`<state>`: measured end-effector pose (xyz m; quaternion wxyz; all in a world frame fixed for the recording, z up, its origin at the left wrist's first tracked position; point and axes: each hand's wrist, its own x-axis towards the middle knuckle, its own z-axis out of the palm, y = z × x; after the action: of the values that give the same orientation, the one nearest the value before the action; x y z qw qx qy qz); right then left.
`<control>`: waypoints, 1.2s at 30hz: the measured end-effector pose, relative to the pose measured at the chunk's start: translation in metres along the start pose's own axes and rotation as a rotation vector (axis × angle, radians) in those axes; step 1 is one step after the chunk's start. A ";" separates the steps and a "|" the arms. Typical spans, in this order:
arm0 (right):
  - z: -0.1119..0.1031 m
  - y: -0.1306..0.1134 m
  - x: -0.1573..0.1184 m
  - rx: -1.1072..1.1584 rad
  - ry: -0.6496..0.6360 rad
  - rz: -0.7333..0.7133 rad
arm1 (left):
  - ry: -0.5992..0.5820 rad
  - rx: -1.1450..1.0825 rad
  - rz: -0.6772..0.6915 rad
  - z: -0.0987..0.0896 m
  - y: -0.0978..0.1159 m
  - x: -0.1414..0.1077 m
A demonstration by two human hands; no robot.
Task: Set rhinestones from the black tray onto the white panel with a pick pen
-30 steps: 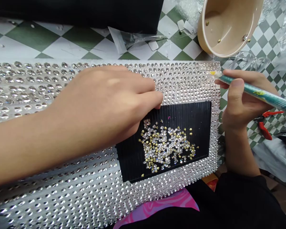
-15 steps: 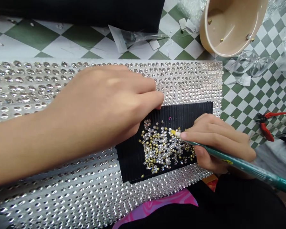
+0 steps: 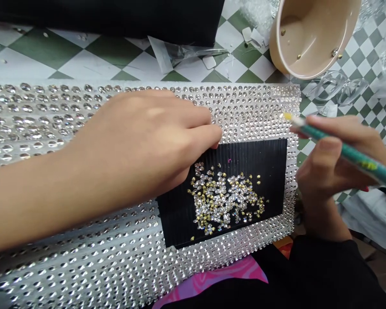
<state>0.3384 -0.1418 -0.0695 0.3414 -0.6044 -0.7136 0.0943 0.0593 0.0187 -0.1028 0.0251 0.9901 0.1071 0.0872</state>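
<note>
My left hand point(image 3: 144, 133) lies across a panel set with rows of clear rhinestones point(image 3: 251, 111), its fingertips at the top edge of a black corrugated board point(image 3: 244, 154). Whether those fingers grip the board is hidden. A loose heap of rhinestones point(image 3: 223, 199), many showing gold backs, sits on the board. My right hand point(image 3: 334, 159) holds a teal pencil point(image 3: 350, 154) with a yellow tip, raised over the panel's right edge and touching no stones that I can make out.
A tilted beige bowl point(image 3: 309, 34) holds a few gold-backed stones at the top right. Clear plastic pieces point(image 3: 337, 88) lie beside it on a green-and-white checkered surface point(image 3: 83, 64). A black item point(image 3: 99, 17) lies along the top, and pink fabric point(image 3: 212, 279) lies below the panel.
My right hand has lifted from over the heap of stones, moving up and right to the panel's edge with the pencil. My left hand stays in place.
</note>
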 end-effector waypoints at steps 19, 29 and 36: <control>0.046 0.044 0.013 -0.045 0.503 -0.025 | 0.009 -0.147 -0.094 -0.015 0.004 -0.001; 0.041 0.040 0.012 -0.218 0.430 -0.037 | 0.009 -0.060 -0.042 -0.015 0.004 0.001; 0.023 0.019 0.008 -0.235 0.235 0.036 | 0.005 -0.063 -0.057 -0.011 0.004 0.005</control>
<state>0.3389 -0.1234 -0.0945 0.3476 -0.6597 -0.6640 -0.0550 0.0630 0.0165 -0.0909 0.0583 0.9851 0.1327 0.0922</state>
